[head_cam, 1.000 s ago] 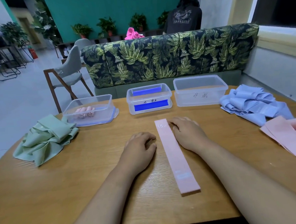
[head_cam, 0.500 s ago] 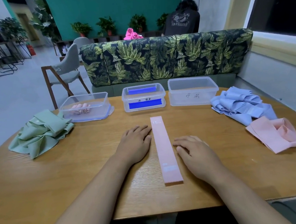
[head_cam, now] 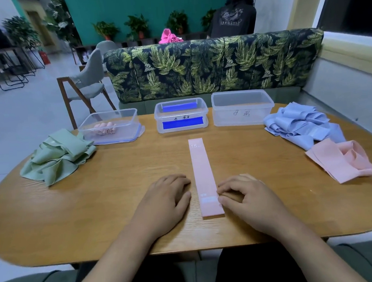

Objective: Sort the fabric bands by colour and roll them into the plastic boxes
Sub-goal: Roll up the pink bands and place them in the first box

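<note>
Band (head_cam: pixel 202 172) points away from you, near end between hands | right hand (head_cam: pixel 247 199): loosely curled fingers (head_cam: pixel 225 188) touch its edge; left hand (head_cam: pixel 166 201) relaxed beside

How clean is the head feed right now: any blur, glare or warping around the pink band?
Head view: pink band sharp, its "15" print legible. Head view: dim, even light, no strong glare on the table. Head view: wide-angle warp bows the table's edges; far background looks softer.
</note>
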{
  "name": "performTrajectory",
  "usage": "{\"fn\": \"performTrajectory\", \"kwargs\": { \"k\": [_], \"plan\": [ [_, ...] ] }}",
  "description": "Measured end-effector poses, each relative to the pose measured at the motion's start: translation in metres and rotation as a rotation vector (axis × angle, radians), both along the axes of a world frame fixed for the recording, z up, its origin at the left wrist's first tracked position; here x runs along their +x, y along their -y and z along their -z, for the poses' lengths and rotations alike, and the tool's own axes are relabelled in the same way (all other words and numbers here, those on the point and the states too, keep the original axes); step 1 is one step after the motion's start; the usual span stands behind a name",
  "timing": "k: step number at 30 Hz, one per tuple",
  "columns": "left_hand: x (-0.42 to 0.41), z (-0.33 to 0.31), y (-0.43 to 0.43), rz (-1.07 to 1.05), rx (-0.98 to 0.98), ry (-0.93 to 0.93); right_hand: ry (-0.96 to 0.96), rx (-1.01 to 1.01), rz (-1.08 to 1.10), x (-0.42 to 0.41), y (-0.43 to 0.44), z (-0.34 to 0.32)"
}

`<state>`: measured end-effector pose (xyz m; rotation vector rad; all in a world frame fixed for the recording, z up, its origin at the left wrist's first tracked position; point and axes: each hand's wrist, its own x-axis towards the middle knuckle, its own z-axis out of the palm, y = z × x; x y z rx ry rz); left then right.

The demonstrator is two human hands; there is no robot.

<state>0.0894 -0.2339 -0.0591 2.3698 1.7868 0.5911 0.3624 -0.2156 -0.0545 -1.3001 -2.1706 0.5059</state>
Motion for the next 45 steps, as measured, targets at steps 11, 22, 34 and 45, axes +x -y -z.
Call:
{"fn": "performTrajectory", "kwargs": {
  "k": [11,22,34,45],
  "plan": [
    [0.002,-0.011,0.020,0.204,0.069,0.117,-0.060,0.065,-0.265,0.003,0.016,0.001],
    [0.004,-0.019,0.029,0.343,0.059,0.147,-0.001,0.172,-0.285,0.003,0.019,0.001],
    [0.008,-0.019,0.036,0.332,0.062,0.141,0.024,0.196,-0.245,0.004,0.020,-0.003],
    [0.015,-0.019,0.043,0.387,0.097,0.098,0.036,0.213,-0.374,0.005,0.025,-0.004]
  ]
}}
